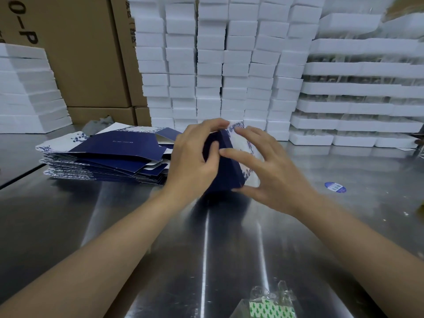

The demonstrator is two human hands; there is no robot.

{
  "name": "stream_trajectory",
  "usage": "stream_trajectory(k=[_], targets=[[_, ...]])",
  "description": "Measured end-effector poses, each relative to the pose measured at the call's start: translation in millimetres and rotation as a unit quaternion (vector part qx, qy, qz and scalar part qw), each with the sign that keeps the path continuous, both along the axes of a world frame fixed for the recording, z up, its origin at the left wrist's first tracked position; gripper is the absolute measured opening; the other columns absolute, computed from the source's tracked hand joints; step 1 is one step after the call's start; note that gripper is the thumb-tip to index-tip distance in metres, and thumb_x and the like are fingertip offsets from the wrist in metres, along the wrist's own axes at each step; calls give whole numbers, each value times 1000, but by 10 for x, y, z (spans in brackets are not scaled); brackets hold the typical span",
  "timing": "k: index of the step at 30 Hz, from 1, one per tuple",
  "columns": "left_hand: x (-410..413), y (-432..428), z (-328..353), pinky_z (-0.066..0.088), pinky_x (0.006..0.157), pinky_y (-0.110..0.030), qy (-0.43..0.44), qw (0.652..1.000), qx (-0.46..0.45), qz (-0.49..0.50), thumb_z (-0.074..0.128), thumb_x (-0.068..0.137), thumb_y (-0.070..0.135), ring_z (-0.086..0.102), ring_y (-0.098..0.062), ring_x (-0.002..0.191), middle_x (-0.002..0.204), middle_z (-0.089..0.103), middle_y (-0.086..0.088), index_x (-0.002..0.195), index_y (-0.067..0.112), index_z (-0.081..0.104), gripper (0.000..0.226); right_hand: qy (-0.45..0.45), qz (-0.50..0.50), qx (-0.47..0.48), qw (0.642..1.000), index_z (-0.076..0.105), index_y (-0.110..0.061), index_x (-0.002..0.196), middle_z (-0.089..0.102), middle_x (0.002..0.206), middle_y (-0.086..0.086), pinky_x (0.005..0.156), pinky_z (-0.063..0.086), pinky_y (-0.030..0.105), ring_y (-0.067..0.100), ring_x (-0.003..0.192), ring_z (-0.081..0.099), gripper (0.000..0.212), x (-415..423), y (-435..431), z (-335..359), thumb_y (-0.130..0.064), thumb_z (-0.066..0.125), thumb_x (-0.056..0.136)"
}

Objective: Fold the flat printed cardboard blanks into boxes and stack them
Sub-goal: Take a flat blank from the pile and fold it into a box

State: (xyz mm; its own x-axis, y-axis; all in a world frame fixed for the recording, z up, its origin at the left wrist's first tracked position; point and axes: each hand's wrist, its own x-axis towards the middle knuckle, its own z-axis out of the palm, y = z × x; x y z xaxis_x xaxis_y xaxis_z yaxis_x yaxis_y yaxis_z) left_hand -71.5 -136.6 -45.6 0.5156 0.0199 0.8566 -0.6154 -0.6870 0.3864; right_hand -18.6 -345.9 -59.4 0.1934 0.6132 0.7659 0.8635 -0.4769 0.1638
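Note:
A dark blue cardboard box (226, 166) with white, blue-flowered panels stands partly formed on the steel table (114, 226), between my hands. My left hand (195, 157) grips its left side, fingers curled over the top edge and thumb on the blue face. On the right, my right hand (268, 168) has spread fingers; the index presses the blue face and the thumb touches the lower corner. A pile of flat blue and white blanks (103, 157) lies to the left of the box.
White foam blocks (218, 65) are stacked high along the back, with foam trays (355, 106) to the right and more foam (27, 92) at far left. Brown cartons (91, 53) stand behind. A blue oval sticker (335, 187) lies right; a clear packet with green marks (270, 304) lies near me.

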Motion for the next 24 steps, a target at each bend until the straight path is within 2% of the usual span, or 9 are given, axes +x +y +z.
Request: stream_trajectory(k=[2, 6, 11, 14, 16, 18, 20, 22, 24], targets=[[-57, -91, 11, 42, 106, -38, -22, 998, 66, 5, 56, 85, 3, 59, -7, 124, 130, 67, 20, 136, 29, 62, 58, 24, -7, -16, 1000, 47, -34, 157, 22, 173, 12, 124, 30, 55, 35, 159, 25, 90, -28, 41, -27, -50, 88, 79], [-59, -139, 5, 39, 110, -38, -14, 992, 125, -13, 63, 81, 0, 57, -12, 130, 135, 65, 14, 141, 23, 59, 64, 35, -33, -8, 999, 28, -45, 160, 14, 175, 8, 115, 26, 39, 25, 154, 30, 103, -61, 50, -67, -62, 80, 73], [-48, -141, -44, 38, 118, -42, -12, 992, 128, -13, 66, 92, 7, 46, -13, 147, 152, 56, 7, 153, 20, 50, 64, 36, -34, 19, 999, 39, -38, 158, 18, 175, 7, 112, 36, 49, 26, 153, 37, 102, -81, 59, -39, -66, 83, 71], [-40, -151, -62, 38, 118, -43, -11, 993, 117, 3, 69, 98, 21, 43, -13, 149, 157, 51, 6, 154, 22, 49, 60, 105, -43, 83, 990, 41, -40, 155, 24, 173, -1, 112, 38, 48, 10, 153, 36, 99, -118, 68, -20, -72, 77, 69], [-38, -137, -63, 39, 115, -40, -5, 992, 123, 23, 68, 99, 27, 47, -13, 143, 154, 52, 8, 149, 26, 53, 52, 155, -69, 148, 974, 45, -43, 148, 27, 171, -7, 113, 36, 43, 5, 149, 38, 91, -112, 67, -15, -73, 74, 67], [-33, -113, -70, 39, 110, -39, -5, 989, 138, 51, 67, 100, 31, 51, -14, 136, 145, 57, 9, 136, 28, 64, 36, 212, -115, 197, 950, 47, -46, 141, 29, 166, -11, 116, 38, 47, 4, 149, 36, 84, -63, 51, -9, -77, 71, 67], [-23, -88, -88, 39, 106, -40, -1, 984, 163, 77, 65, 102, 34, 55, -14, 128, 134, 63, 10, 126, 28, 71, 25, 278, -153, 212, 925, 46, -46, 139, 30, 160, -14, 115, 41, 50, 7, 142, 44, 87, 3, 13, -18, -88, 66, 64], [-11, -69, -101, 40, 104, -41, 14, 978, 187, 90, 63, 104, 36, 58, -14, 124, 127, 66, 11, 128, 27, 71, 26, 316, -160, 205, 913, 45, -47, 139, 33, 152, -18, 111, 47, 47, 8, 131, 51, 92, 56, -28, -47, -95, 64, 62], [2, -55, -104, 41, 105, -40, 28, 978, 184, 96, 61, 105, 38, 58, -15, 124, 127, 66, 11, 130, 25, 70, 30, 306, -159, 191, 919, 44, -48, 140, 36, 149, -20, 105, 50, 43, 5, 127, 51, 93, 80, -51, -76, -96, 64, 63]])
